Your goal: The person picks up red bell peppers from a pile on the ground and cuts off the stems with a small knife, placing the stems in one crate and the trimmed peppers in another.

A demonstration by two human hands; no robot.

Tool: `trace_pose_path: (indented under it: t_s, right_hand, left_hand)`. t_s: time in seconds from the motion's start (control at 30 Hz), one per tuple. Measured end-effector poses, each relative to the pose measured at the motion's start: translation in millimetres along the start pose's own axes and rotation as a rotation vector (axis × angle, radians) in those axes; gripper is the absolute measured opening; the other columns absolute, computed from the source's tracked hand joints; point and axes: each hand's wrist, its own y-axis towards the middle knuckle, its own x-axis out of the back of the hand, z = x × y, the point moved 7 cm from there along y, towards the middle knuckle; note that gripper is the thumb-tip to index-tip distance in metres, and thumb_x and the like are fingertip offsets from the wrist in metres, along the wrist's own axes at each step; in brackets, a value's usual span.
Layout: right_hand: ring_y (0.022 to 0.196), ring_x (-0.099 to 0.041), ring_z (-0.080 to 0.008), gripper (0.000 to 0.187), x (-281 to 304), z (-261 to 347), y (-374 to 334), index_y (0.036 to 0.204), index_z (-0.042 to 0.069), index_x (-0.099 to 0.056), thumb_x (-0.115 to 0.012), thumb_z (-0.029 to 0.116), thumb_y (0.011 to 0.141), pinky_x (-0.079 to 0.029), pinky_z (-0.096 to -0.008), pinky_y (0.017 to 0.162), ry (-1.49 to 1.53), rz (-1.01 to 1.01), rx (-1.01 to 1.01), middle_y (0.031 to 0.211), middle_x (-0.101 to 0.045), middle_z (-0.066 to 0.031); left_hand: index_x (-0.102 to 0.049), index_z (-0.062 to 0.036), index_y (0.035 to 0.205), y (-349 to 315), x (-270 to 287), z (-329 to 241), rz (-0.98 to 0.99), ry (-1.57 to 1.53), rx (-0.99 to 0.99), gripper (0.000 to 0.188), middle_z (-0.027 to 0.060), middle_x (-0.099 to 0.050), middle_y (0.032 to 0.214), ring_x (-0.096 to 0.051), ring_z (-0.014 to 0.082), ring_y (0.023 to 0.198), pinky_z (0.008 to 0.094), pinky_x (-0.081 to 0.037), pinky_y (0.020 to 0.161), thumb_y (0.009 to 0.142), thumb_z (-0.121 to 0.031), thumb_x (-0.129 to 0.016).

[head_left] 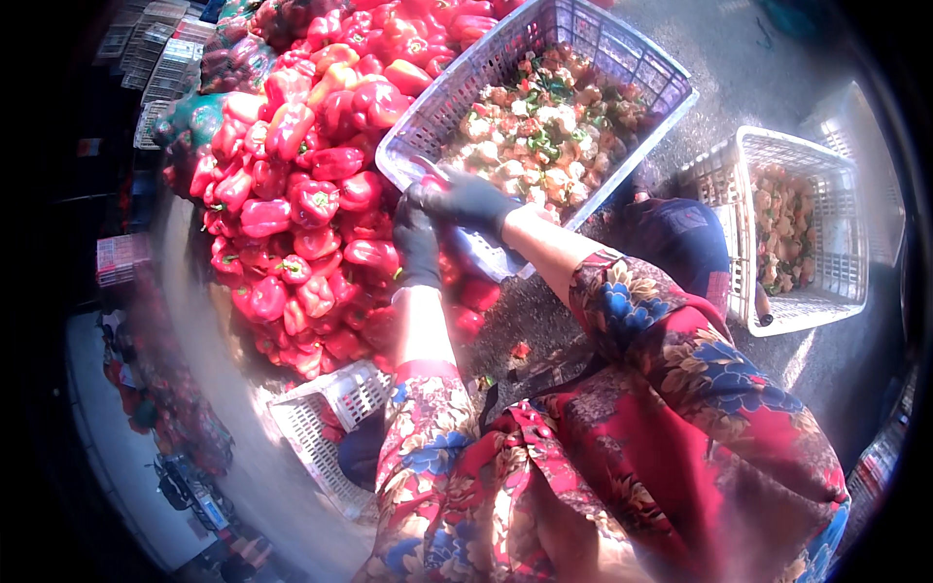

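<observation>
My hands, both in dark gloves, come together at the near left corner of a grey-blue plastic crate [398,146]. My left hand [418,248] is closed, its fingers partly behind the right. My right hand [466,201] is closed too, with a bit of red showing by its fingertips; what the two hold is mostly hidden. Inside the crate lies a heap of pale, seedy pepper cores [544,136] with green stems. To the left of my hands rises a large pile of red bell peppers [316,202], some of them orange-tinged.
A white crate [812,316] at the right holds more pale cores. Another white crate [316,442] stands low on the left beside my arm. Filled net sacks [233,66] lie behind the peppers. Red scraps [521,350] dot the dark ground before me.
</observation>
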Motion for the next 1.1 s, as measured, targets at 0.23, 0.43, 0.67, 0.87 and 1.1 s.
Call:
trace_pose_path:
  t_s: [0.23, 0.43, 0.67, 0.87, 1.1]
  right_hand:
    - [0.105, -0.058, -0.0371, 0.076, -11.9, -10.9, -3.0, 0.133, 0.008, -0.046, -0.055, 0.063, 0.08, -0.044, -0.0427, 0.09, -0.041, -0.174, 0.14, 0.112, -0.06, -0.0253]
    - [0.111, -0.054, -0.0423, 0.08, -25.5, -11.4, -27.6, 0.138, 0.006, -0.039, -0.054, 0.061, 0.082, -0.042, -0.0449, 0.095, -0.191, -0.269, 0.216, 0.117, -0.055, -0.0299]
    - [0.108, -0.057, -0.037, 0.065, -24.8, -26.4, -16.7, 0.13, 0.007, -0.048, -0.056, 0.054, 0.085, -0.044, -0.0422, 0.092, -0.089, -0.299, 0.131, 0.116, -0.058, -0.0241]
    - [0.097, -0.063, -0.0298, 0.048, -34.3, -53.0, 4.2, 0.118, 0.007, -0.059, -0.06, 0.044, 0.087, -0.047, -0.0394, 0.086, 0.031, -0.33, 0.046, 0.106, -0.066, -0.0192]
    - [0.093, -0.064, -0.027, 0.051, -41.2, -55.6, -0.6, 0.115, 0.005, -0.06, -0.073, 0.033, 0.074, -0.048, -0.0358, 0.084, 0.401, -0.249, 0.066, 0.101, -0.066, -0.0163]
  left_hand:
    - [-0.055, -0.0066, 0.12, -33.1, -27.4, -62.0, -0.094, -0.744, 0.697, 0.042, 0.0057, -0.059, 0.107, -0.057, 0.0182, 0.095, 0.0321, -0.049, 0.084, 0.094, -0.039, -0.051]
    - [-0.055, -0.0081, 0.114, -50.4, -33.5, -46.4, 0.108, -1.012, 1.049, 0.037, 0.0044, -0.059, 0.097, -0.057, 0.0164, 0.086, 0.0321, -0.05, 0.077, 0.094, -0.039, -0.05]
    - [-0.06, -0.0049, 0.103, -48.8, -8.5, -42.3, -0.004, -0.273, 0.459, 0.034, 0.0016, -0.06, 0.093, -0.055, 0.0136, 0.083, 0.0305, -0.049, 0.074, 0.094, -0.036, -0.052]
    - [-0.049, -0.0046, 0.129, -78.1, 3.3, -15.6, -0.106, -0.592, 0.61, 0.056, 0.0055, -0.053, 0.123, -0.052, 0.0169, 0.108, 0.0325, -0.045, 0.092, 0.093, -0.047, -0.052]
    - [-0.044, -0.0024, 0.134, -70.3, 17.7, -61.9, -0.205, -0.234, 0.676, 0.066, 0.0113, -0.054, 0.122, -0.055, 0.0177, 0.103, 0.0325, -0.047, 0.088, 0.089, -0.047, -0.059]
